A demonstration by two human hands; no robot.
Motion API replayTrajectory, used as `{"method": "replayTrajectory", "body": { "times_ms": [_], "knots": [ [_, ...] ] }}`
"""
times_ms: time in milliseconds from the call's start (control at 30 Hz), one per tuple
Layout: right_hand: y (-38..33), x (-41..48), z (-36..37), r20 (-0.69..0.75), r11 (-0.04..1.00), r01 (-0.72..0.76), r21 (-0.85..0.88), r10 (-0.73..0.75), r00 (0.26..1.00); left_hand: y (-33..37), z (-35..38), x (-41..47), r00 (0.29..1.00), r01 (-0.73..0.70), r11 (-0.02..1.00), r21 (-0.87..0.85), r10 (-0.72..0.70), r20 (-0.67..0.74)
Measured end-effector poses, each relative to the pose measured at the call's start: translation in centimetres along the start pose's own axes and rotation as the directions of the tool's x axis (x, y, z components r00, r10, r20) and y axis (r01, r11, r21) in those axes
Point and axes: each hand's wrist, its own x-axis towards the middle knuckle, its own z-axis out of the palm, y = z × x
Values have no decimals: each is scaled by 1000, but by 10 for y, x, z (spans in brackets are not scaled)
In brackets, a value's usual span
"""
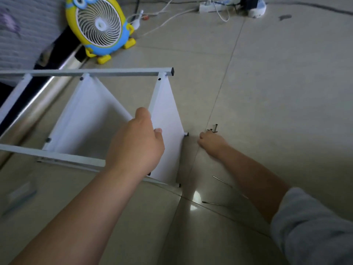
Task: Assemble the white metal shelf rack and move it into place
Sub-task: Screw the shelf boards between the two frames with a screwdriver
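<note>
Bracing the rack (91, 74) with the left hand (137, 144): fingers were curled round the edge rail of the end shelf panel (168, 119), thumb over its face, a firm hold. The rack lay on its side on the floor (277, 92), stretching away to the left of that hand. Black bolt heads showed at the joints in view.

Right hand (211, 143) was down on the floor just right of the panel's lower corner, fingertips bunched at a small pile of dark screws (213, 129) just beyond them. Couldn't tell whether it had one pinched or was only touching the pile, as the fingers hid it.

Judgement: mid-assembly, fastening step on the end panel, hardware pick-up under way. Next move would call for one screw separated from the pile and carried across to an open hole near the left hand, with that hand holding the panel square so the holes line up.

Two thin metal rods (223, 181) lay nearer the body than the right hand, possibly tools but unclear. Far beyond both hands: a yellow-and-blue fan (99, 25) and a power strip (212, 6).
</note>
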Motion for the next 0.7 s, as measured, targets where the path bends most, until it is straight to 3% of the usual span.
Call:
{"method": "replayTrajectory", "body": {
  "times_ms": [167, 267, 400, 533, 700],
  "knots": [
    [-1, -1, -5, 28, 999, 5, -33, -4, 1000, -4, -2, 0, 1000, -1, 1000, 30, 1, 11],
    [0, -8, -11, -46, 981, -107, 162, 116, 992, -9, -5, -3, 998, -35, 997, 74, 31, 46],
    [2, -31, -42, -239, 827, -139, 546, 312, 919, -29, -12, -21, 984, -118, 982, 145, 97, 147],
    [0, -68, -95, -371, 740, -43, 671, 386, 845, -59, -19, -40, 942, -268, 939, 215, 208, 264],
    [-20, -108, -159, -408, 524, 143, 840, 436, 802, -87, -27, -40, 888, -346, 919, 192, 254, 384]
  ]
}}
